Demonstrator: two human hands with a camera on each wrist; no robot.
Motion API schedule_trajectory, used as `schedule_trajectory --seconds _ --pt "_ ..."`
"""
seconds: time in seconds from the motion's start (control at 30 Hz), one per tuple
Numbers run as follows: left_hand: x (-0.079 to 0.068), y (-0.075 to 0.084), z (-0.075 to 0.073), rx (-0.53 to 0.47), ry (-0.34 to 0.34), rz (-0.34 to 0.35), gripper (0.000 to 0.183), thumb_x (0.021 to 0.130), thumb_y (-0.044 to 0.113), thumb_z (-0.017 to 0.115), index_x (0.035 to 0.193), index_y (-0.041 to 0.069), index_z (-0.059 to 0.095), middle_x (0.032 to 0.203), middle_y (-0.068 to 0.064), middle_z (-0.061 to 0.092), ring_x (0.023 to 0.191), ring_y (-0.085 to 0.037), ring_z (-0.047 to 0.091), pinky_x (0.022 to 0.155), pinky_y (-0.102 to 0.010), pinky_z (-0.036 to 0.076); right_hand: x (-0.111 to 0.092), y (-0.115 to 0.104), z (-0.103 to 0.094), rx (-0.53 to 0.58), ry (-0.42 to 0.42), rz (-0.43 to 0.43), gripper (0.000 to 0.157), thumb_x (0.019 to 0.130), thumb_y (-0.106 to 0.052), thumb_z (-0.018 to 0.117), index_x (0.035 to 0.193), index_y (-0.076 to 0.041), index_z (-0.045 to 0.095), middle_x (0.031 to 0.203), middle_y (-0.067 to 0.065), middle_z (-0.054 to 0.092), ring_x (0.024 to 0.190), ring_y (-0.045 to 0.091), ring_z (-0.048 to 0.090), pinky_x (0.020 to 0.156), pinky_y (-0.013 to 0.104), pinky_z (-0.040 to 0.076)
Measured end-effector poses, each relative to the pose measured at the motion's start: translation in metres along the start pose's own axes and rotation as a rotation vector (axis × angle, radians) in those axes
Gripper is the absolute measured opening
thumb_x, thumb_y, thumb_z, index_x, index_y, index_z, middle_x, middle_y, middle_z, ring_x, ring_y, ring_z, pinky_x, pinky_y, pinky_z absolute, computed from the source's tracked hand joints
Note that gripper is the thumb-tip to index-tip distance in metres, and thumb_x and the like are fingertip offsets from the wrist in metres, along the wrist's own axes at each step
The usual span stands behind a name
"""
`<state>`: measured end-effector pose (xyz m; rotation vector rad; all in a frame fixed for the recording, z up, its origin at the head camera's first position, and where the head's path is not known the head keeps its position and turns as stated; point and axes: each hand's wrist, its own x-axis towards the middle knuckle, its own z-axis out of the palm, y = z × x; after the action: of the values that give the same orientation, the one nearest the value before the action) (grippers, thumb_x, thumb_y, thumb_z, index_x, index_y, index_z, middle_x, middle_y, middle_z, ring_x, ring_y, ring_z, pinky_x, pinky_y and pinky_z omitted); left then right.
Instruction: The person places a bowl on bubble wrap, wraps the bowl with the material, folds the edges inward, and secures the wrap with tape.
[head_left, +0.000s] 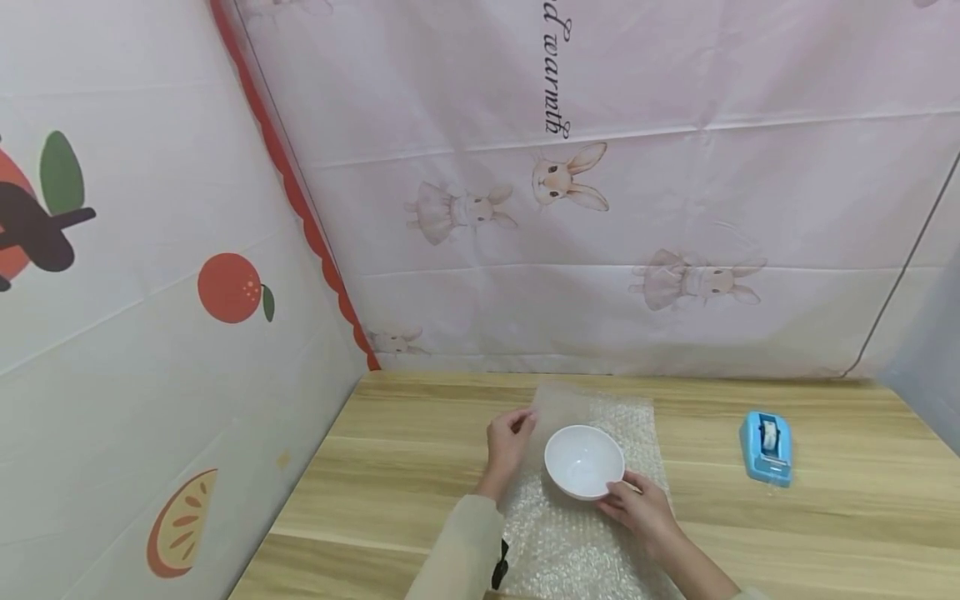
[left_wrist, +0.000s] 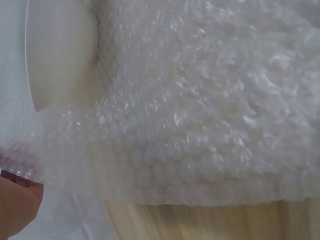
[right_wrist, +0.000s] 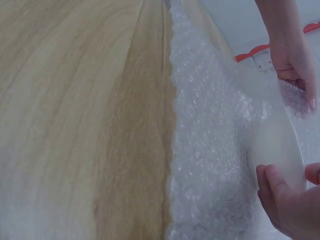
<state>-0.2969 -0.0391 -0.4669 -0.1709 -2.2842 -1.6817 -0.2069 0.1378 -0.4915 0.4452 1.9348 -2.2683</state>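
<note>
A white bowl [head_left: 583, 460] stands upright on a sheet of bubble wrap [head_left: 570, 542] spread over the wooden table. My right hand [head_left: 637, 508] grips the bowl's right side, thumb at the rim and fingers under the outer wall, as the right wrist view also shows. With my left hand [head_left: 510, 446] I pinch the left edge of the bubble wrap, lifting it beside the bowl. In the left wrist view that hand [left_wrist: 20, 205] shows at the lower left, fingers behind the clear wrap, and the bowl [left_wrist: 62, 50] sits at the upper left.
A blue tape dispenser [head_left: 767, 448] with a roll of tape stands on the table [head_left: 847, 533] to the right. Behind the table hangs a pink cloth [head_left: 480, 308] with rabbit prints, and a fruit-printed cloth [head_left: 150, 350] hangs at the left.
</note>
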Motion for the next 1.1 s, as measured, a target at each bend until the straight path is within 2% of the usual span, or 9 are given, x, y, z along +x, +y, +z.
schedule_trajectory --seconds 0.23,0.4,0.6,0.7,0.87,0.97,1.1 --pt "-0.008 0.002 -0.004 0.007 -0.089 0.140 0.014 0.083 -0.002 0.062 0.094 -0.009 0.068 0.091 -0.022 0.070 0.074 -0.023 0.066 0.064 -0.016 0.052 -0.001 0.001 0.001 0.015 0.007 -0.015 0.056 0.091 0.000 0.041 0.135 0.022 0.015 0.118 0.042 0.043 0.080 0.015 0.065 0.081 0.031 0.055" --pt "-0.016 0.001 -0.007 0.075 -0.187 0.247 0.014 0.085 -0.003 0.059 0.094 -0.007 0.068 0.094 -0.020 0.070 0.084 -0.028 0.068 0.073 -0.020 0.054 -0.001 0.001 0.002 0.013 0.005 -0.017 0.056 0.091 0.000 0.042 0.135 0.022 0.015 0.119 0.042 0.042 0.080 0.014 0.065 0.080 0.030 0.055" --pt "-0.024 -0.001 -0.007 0.238 -0.243 0.491 0.014 0.078 -0.008 0.060 0.088 -0.002 0.069 0.091 -0.014 0.071 0.090 -0.025 0.068 0.084 -0.026 0.053 -0.002 0.001 0.002 0.016 0.004 -0.019 0.057 0.091 -0.001 0.042 0.135 0.023 0.014 0.117 0.042 0.045 0.081 0.015 0.065 0.080 0.031 0.055" --pt "-0.028 -0.003 -0.006 0.362 -0.267 0.571 0.016 0.076 -0.005 0.063 0.090 0.002 0.069 0.091 -0.010 0.071 0.089 -0.022 0.066 0.084 -0.026 0.052 -0.002 0.002 0.002 0.020 0.005 -0.028 0.056 0.091 0.000 0.042 0.134 0.023 0.015 0.112 0.039 0.050 0.081 0.015 0.065 0.079 0.030 0.055" --pt "-0.031 -0.006 -0.003 0.594 -0.280 0.709 0.025 0.078 0.003 0.064 0.101 0.008 0.069 0.092 -0.004 0.068 0.088 -0.017 0.062 0.081 -0.023 0.050 -0.003 0.003 0.002 0.030 0.003 -0.039 0.055 0.091 0.001 0.042 0.134 0.024 0.016 0.108 0.035 0.053 0.080 0.015 0.065 0.077 0.030 0.056" --pt "-0.032 -0.008 -0.003 0.645 -0.282 0.767 0.024 0.079 0.005 0.065 0.101 0.011 0.071 0.090 -0.002 0.065 0.085 -0.014 0.059 0.078 -0.022 0.048 -0.002 0.002 0.003 0.020 0.001 -0.040 0.056 0.091 0.000 0.042 0.134 0.024 0.015 0.112 0.039 0.050 0.082 0.016 0.065 0.078 0.030 0.055" --pt "-0.033 -0.010 -0.005 0.692 -0.299 0.797 0.018 0.081 0.010 0.066 0.097 0.015 0.073 0.091 0.000 0.063 0.085 -0.012 0.057 0.076 -0.022 0.047 -0.001 0.002 0.003 0.011 0.000 -0.042 0.056 0.091 -0.001 0.042 0.134 0.024 0.015 0.116 0.043 0.046 0.083 0.017 0.066 0.079 0.031 0.055"
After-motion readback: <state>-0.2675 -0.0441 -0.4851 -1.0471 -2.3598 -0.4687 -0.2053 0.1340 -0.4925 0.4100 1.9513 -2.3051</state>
